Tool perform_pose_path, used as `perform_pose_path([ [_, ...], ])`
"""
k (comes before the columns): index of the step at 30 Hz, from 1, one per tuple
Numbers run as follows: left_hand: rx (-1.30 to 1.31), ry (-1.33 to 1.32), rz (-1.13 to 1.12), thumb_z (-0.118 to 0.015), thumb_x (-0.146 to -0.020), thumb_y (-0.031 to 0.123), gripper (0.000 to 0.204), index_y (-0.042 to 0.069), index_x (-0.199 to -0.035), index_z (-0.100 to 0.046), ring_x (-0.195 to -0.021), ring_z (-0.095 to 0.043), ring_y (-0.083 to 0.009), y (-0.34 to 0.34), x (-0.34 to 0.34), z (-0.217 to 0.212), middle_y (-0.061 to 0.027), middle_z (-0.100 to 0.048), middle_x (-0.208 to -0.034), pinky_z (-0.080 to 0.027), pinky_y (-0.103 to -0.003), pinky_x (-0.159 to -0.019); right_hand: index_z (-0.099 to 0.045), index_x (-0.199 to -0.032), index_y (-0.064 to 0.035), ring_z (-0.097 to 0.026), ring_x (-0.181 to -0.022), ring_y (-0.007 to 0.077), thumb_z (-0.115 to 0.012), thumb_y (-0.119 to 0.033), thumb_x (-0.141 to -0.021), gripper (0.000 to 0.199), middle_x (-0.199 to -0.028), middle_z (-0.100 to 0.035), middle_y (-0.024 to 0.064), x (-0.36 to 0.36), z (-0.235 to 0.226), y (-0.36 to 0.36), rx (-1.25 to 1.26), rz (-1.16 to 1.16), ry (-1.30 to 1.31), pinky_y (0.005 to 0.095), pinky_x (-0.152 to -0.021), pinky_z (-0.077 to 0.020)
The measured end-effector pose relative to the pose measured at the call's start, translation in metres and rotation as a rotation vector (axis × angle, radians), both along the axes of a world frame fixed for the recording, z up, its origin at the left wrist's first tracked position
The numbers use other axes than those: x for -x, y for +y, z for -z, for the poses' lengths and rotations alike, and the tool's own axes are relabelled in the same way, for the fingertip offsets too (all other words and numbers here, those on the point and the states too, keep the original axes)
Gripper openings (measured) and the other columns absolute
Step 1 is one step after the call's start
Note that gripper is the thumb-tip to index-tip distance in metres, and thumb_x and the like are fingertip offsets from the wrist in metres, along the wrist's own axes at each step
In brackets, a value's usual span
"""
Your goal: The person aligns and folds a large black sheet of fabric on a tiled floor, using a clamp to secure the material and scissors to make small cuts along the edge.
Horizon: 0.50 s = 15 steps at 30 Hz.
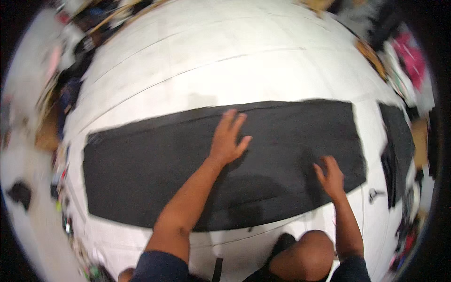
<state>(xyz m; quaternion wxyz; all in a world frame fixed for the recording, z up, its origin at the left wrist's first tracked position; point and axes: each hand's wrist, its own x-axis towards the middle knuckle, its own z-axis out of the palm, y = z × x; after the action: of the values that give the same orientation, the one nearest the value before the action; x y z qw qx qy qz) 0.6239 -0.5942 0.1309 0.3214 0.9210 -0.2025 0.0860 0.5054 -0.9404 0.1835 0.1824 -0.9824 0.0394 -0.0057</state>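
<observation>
A long piece of black cloth (141,164) lies spread on the white surface in front of me, its far edge slightly rumpled at the left. My left hand (228,138) is over the middle of the cloth near its far edge, fingers stretched out and thumb apart, holding nothing. Toward the right end of the cloth, my right hand (330,176) hovers or rests with its fingers apart and slightly blurred; a dark shadow falls beside it. Whether either palm touches the cloth, I cannot tell.
More dark cloth (397,150) lies off to the right, with a pair of scissors (375,195) beside it. My bent knee (312,251) is close to the near edge. Cluttered items line both sides, including a pink bundle (409,61) at the far right.
</observation>
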Motion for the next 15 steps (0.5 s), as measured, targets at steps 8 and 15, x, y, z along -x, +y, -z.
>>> perform_pose_path([
  [8,-0.315,0.142,-0.374,-0.062,-0.078,0.013,0.032,0.005,-0.109,-0.058,-0.102,-0.053,-0.035,0.466,0.262,-0.046,-0.0156,-0.056,-0.109,-0.043,-0.044,-0.088,-0.06,-0.115,-0.0015,-0.055,-0.112,0.0351,-0.071,-0.025,-0.076,0.047,-0.114,-0.061,0.0203,0.04,-0.068,0.102,0.27,-0.098,0.661,0.0415,-0.094,-0.0435],
  [15,-0.185,0.274,-1.37,-0.07,-0.073,0.026,0.042,0.004,-0.106,-0.059,-0.103,-0.053,-0.0353,0.52,0.681,0.047,-0.0184,-0.057,-0.103,-0.042,-0.046,-0.089,-0.052,-0.118,-0.0023,-0.057,-0.103,0.0356,-0.069,-0.017,-0.076,0.048,-0.111,-0.059,0.0196,-0.06,-0.206,0.407,0.459,-0.602,0.226,0.0419,-0.085,-0.0472],
])
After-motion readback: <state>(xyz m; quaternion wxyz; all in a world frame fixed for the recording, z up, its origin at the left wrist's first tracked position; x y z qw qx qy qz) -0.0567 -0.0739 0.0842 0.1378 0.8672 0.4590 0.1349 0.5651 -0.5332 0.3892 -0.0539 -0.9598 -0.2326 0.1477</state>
